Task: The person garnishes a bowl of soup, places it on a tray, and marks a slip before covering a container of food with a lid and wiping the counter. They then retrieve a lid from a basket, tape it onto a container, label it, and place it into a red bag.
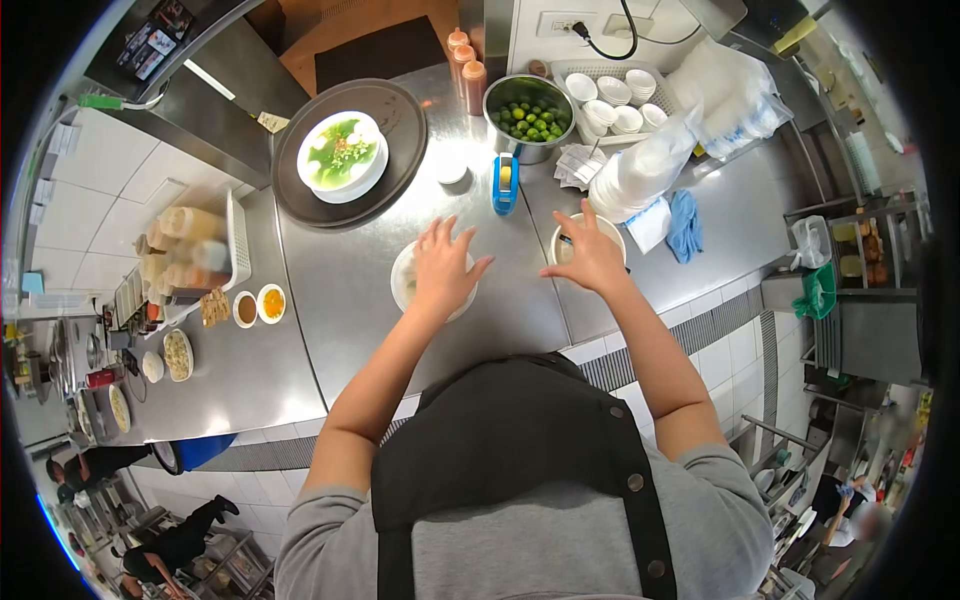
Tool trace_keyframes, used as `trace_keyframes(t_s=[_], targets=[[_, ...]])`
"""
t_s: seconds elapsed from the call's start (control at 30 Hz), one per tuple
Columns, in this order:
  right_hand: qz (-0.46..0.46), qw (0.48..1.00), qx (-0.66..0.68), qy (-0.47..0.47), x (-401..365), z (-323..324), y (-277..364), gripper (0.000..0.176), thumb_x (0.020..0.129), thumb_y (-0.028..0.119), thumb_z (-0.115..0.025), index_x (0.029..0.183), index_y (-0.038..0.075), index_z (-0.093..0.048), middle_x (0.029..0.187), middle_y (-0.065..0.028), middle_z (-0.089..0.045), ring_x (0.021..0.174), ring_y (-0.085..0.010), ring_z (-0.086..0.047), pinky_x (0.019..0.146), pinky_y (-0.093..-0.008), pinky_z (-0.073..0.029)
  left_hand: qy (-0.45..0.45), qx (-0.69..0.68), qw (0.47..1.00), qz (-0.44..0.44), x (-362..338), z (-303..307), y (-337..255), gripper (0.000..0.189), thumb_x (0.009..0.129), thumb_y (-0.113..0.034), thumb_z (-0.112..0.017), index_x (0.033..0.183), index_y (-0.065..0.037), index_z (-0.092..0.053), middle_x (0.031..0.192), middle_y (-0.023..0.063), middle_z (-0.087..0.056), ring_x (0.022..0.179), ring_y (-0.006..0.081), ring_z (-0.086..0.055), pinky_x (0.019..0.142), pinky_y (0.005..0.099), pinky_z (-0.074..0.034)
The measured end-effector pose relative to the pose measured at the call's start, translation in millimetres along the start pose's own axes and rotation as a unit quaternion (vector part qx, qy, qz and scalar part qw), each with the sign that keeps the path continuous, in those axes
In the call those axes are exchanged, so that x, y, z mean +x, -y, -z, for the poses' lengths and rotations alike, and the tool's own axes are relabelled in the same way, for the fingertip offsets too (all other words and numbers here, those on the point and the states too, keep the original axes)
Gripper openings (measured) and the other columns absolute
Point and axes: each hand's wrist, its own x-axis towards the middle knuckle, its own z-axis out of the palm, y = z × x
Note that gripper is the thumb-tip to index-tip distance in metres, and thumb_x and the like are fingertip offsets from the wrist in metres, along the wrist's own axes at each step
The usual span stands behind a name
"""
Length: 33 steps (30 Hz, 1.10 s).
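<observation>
My left hand (443, 265), fingers spread, lies over a round white dish (403, 285) on the steel counter and hides most of it. Farther right, my right hand (594, 256) is over a round white container (617, 236), its thumb and fingers apart and nothing between them. Small dark items show inside that container, partly covered by the hand. Beyond and between the hands stands a blue tape dispenser (506, 190). Near it is a small white round item (452, 171). A white bowl of green soup (343, 156) rests on a round brown tray (405, 125) at the upper left.
A steel pot (556, 152) of green limes stands at the back beside orange squeeze bottles (473, 88). At right are a basket (660, 100) of small white cups, stacked plastic cups (625, 185) and a blue cloth (685, 225). Sauce bowls (246, 309) sit left. Other people (165, 555) work farther off.
</observation>
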Motion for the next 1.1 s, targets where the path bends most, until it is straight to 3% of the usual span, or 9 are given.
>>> trace_keyframes(t_s=[0.07,0.13,0.2,0.27,0.5,0.7,0.87,1.0,1.1], targets=[[0.035,0.995,0.072,-0.065,19,-17,-10,0.083,0.073,0.046,-0.085,0.141,0.012,-0.052,0.145,-0.0263,-0.045,0.102,-0.0369,-0.069,0.081,-0.0445,-0.056,-0.024,-0.158,0.987,-0.033,32,-21,0,0.063,0.09,-0.031,-0.075,0.142,-0.007,-0.049,0.138,0.0189,-0.055,0.127,0.0396,-0.054,0.101,0.0546,-0.046],[0.078,0.958,0.21,-0.178,62,-40,-7,0.066,0.083,0.042,-0.08,0.133,0.006,-0.057,0.13,-0.0227,-0.057,0.089,-0.0332,-0.07,0.07,-0.0423,-0.056,0.059,-0.421,0.892,0.15,72,-41,-7,0.058,0.093,-0.021,-0.07,0.143,-0.005,-0.046,0.129,0.0197,-0.058,0.112,0.0355,-0.063,0.092,0.0478,-0.053],[-0.183,0.716,0.673,0.008,85,-29,30,0.038,0.094,0.033,-0.07,0.113,0.002,-0.061,0.106,-0.0165,-0.063,0.069,-0.022,-0.063,0.051,-0.0347,-0.047,0.11,-0.579,0.752,0.295,101,-49,-7,0.053,0.095,-0.013,-0.065,0.142,-0.003,-0.043,0.121,0.0199,-0.059,0.101,0.0321,-0.068,0.085,0.0439,-0.058],[-0.282,0.649,0.706,0.04,123,-73,35,0.027,0.098,0.028,-0.065,0.101,0.002,-0.059,0.093,-0.0128,-0.063,0.056,-0.0141,-0.056,0.039,-0.0293,-0.034,0.127,-0.652,0.627,0.407,117,-51,-5,0.049,0.096,-0.006,-0.057,0.142,-0.001,-0.04,0.114,0.0196,-0.06,0.094,0.0296,-0.07,0.082,0.0426,-0.059],[-0.41,0.594,0.692,0.013,129,-57,66,0.018,0.093,0.014,-0.069,0.097,-0.002,-0.063,0.078,-0.0139,-0.067,0.045,-0.0214,-0.057,0.034,-0.0327,-0.038,0.222,-0.622,0.653,0.371,127,-75,21,0.029,0.101,-0.013,-0.04,0.127,-0.001,-0.047,0.115,0.0225,-0.061,0.096,0.0329,-0.069,0.093,0.0477,-0.056],[-0.306,0.666,0.679,-0.04,134,-81,55,0.018,0.087,0.017,-0.078,0.084,0.004,-0.068,0.067,-0.0015,-0.059,0.052,-0.0087,-0.046,0.042,-0.0268,-0.032,0.229,-0.627,0.627,0.401,141,-73,31,0.046,0.107,-0.037,-0.04,0.126,0.003,-0.05,0.112,0.0278,-0.066,0.097,0.0358,-0.07,0.089,0.0493,-0.055],[-0.042,0.84,0.532,-0.099,7,-25,88,0.01,0.088,0.014,-0.077,0.085,0.007,-0.07,0.076,-0.0013,-0.066,0.06,-0.0073,-0.052,0.054,-0.0255,-0.04,0.205,-0.634,0.619,0.416,146,-76,32,0.066,0.1,-0.053,-0.055,0.126,0.008,-0.049,0.108,0.0332,-0.067,0.093,0.0379,-0.071,0.081,0.0479,-0.06],[0.2,0.843,0.49,0.096,-105,-27,96,0.007,0.084,0.009,-0.081,0.086,0.005,-0.076,0.079,-0.0029,-0.065,0.074,-0.0116,-0.058,0.067,-0.0278,-0.045,0.204,-0.595,0.675,0.386,142,-58,22,0.048,0.093,-0.032,-0.073,0.115,0.006,-0.054,0.109,0.0268,-0.07,0.093,0.0369,-0.074,0.08,0.0456,-0.061],[0.12,0.852,0.473,0.191,-114,-11,82,0.01,0.082,0.009,-0.081,0.086,0.002,-0.075,0.08,-0.0069,-0.064,0.073,-0.0175,-0.061,0.07,-0.0305,-0.048,0.208,-0.564,0.729,0.328,139,-68,25,0.037,0.086,-0.015,-0.08,0.108,0.005,-0.058,0.104,0.0231,-0.072,0.09,0.032,-0.075,0.076,0.0413,-0.062]])
